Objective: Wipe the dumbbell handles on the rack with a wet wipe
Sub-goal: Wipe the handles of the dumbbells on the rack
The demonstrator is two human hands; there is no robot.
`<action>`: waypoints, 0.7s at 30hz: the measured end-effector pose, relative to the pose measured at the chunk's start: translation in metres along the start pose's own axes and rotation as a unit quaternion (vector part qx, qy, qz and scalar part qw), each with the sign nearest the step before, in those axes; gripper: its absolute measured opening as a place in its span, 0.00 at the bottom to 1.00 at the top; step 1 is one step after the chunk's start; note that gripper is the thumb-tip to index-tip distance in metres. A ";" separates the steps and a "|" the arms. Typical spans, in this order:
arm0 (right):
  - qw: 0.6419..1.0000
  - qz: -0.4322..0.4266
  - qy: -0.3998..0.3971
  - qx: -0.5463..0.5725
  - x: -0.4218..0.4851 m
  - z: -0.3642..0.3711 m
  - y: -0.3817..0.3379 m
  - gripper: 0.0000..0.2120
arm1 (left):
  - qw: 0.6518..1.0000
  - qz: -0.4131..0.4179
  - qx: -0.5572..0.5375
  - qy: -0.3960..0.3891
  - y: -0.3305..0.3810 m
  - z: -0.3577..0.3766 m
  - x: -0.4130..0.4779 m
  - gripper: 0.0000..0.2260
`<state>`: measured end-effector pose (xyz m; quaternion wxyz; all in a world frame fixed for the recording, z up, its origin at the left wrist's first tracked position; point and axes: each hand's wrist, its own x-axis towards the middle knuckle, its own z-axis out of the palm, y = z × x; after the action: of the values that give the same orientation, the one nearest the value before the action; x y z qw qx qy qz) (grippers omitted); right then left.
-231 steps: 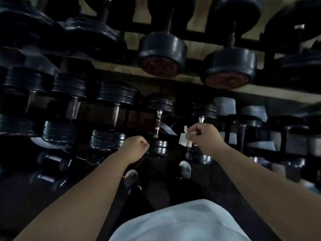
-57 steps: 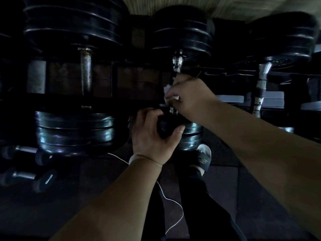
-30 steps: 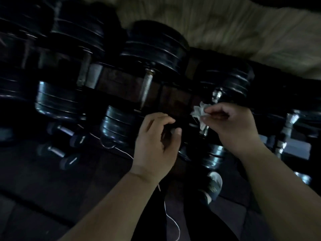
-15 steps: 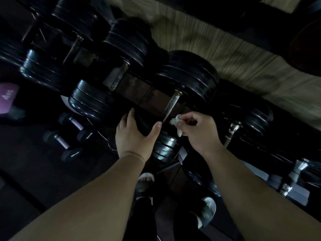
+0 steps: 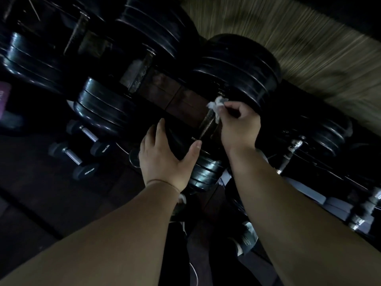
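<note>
Moved: my right hand (image 5: pixel 240 124) has slid the wet wipe (image 5: pixel 216 106) up the bar since a moment ago, from the end by me to the far end.
Right hand: my fingers and thumb are curled and pinch the wipe tight.
Wet wipe: it is white and all bunched up. It touches the top of the dumbbell handle (image 5: pixel 208 125), right by the big far weight (image 5: pixel 237 69).
Dumbbell handle: it is a dull metal bar on the rack (image 5: pixel 181 100), tilted, and most of it is bare below the wipe.
Left hand: my left hand (image 5: pixel 165 157) lies on the near weight (image 5: pixel 206 170) of the same dumbbell. My fingers are straight and spread wide, and my thumb sticks out to the side by the bar.
Other dumbbells: more big black ones sit in a row on the rack on both sides.
Floor: two small dumbbells (image 5: pixel 82 149) with shiny bars lie on the dark floor, well off to my left.
Feet: my shoes (image 5: pixel 246 238) show low down between my arms. It is too dark to see much more.
</note>
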<state>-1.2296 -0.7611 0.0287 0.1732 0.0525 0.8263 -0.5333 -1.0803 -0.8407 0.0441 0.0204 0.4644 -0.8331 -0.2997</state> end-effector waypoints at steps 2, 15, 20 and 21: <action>0.998 -0.033 -0.022 -0.041 0.002 0.003 0.002 0.09 | 1.000 0.004 0.000 0.000 0.000 0.000 0.001 0.48; 0.985 -0.115 -0.070 -0.111 -0.005 0.001 0.008 0.05 | 0.999 -0.013 -0.041 0.007 -0.001 -0.001 0.003 0.46; 0.975 -0.174 -0.022 -0.139 -0.001 0.011 0.009 0.05 | 0.999 -0.012 -0.044 0.009 -0.002 -0.001 0.004 0.45; 0.973 -0.172 -0.042 -0.146 -0.004 0.010 0.010 0.04 | 0.999 -0.010 -0.042 0.008 -0.003 -0.001 0.003 0.45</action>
<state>-1.2212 -0.7654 0.0174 0.1191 -0.1384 0.8841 -0.4302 -1.0800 -0.8448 0.0428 0.0438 0.4740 -0.8151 -0.3302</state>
